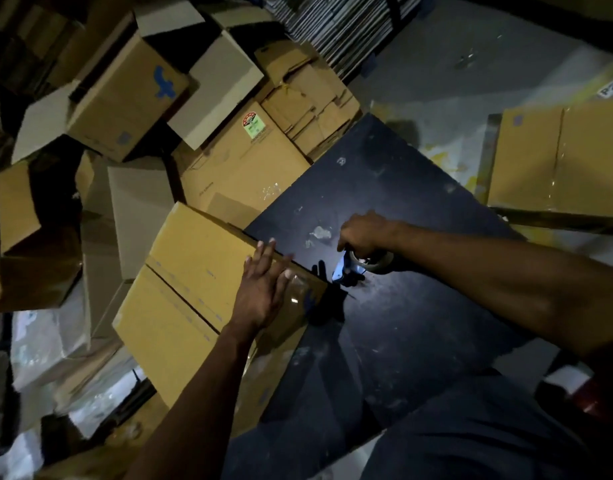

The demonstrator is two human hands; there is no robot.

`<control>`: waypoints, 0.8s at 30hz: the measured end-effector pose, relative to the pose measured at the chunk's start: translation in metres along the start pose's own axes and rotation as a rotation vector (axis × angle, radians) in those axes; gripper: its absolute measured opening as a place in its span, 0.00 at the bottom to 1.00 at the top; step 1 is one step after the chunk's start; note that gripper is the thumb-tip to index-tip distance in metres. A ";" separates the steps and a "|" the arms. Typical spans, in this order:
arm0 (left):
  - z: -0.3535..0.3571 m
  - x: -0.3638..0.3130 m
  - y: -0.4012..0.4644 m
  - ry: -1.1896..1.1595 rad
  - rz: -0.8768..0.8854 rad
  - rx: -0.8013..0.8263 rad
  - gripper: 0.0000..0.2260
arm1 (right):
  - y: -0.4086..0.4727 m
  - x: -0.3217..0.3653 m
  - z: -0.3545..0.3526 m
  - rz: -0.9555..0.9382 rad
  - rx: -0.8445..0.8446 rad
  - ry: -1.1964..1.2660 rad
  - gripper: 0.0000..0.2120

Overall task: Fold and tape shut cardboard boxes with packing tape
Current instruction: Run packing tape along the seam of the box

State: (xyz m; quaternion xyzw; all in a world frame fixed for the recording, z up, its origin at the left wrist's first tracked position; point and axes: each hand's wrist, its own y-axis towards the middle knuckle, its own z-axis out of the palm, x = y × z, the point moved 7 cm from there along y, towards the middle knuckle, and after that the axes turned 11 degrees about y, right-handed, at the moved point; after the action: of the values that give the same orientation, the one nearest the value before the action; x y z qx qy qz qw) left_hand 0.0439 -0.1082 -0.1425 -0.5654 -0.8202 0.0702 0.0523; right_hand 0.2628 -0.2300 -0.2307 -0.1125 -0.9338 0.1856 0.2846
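Fingers (268, 252) press flat on smooth cardboard box (180, 289).

The dark table (419, 209) has open surface to the far and right of the right hand (365, 233), marked only by flat tape scraps (319, 233). On its left edge a box (194, 289) blocks the way, with the left hand (263, 289) flat on its top. Beyond that, piled boxes (132, 98) crowd the whole left and far-left floor. A taped box (558, 161) stands off the table's far right corner; bare floor (454, 74) lies far between the two.
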 end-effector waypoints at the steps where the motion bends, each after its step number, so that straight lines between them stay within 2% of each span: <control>1: -0.001 0.006 0.010 -0.008 -0.047 -0.004 0.23 | -0.002 0.003 -0.001 -0.012 -0.056 0.010 0.29; 3: -0.006 0.016 0.032 -0.048 -0.154 -0.014 0.26 | -0.006 0.014 -0.004 -0.061 -0.198 0.127 0.34; 7: -0.028 0.033 0.060 -0.258 -0.296 -0.120 0.27 | -0.014 0.039 -0.004 -0.138 -0.418 0.775 0.39; 9: -0.035 0.039 0.055 -0.336 -0.265 -0.182 0.25 | -0.008 0.050 0.000 -0.122 -0.461 0.971 0.40; 11: -0.031 0.039 0.045 -0.341 -0.185 -0.157 0.22 | 0.004 0.060 0.008 -0.099 -0.448 1.095 0.41; 15: -0.017 0.037 0.033 -0.225 -0.081 -0.090 0.22 | 0.015 0.079 0.030 0.012 -0.421 1.184 0.41; 21: -0.013 0.040 0.038 -0.066 -0.030 -0.171 0.23 | 0.018 0.110 0.064 -0.047 -0.507 0.960 0.50; 24: -0.013 0.036 0.038 -0.020 -0.010 -0.233 0.22 | 0.015 0.123 0.075 0.002 -0.599 0.835 0.54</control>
State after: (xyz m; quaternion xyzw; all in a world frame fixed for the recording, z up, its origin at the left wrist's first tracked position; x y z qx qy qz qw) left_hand 0.0682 -0.0602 -0.1359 -0.5628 -0.8261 -0.0200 -0.0214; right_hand 0.1211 -0.1984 -0.2340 -0.2546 -0.7526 -0.1506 0.5883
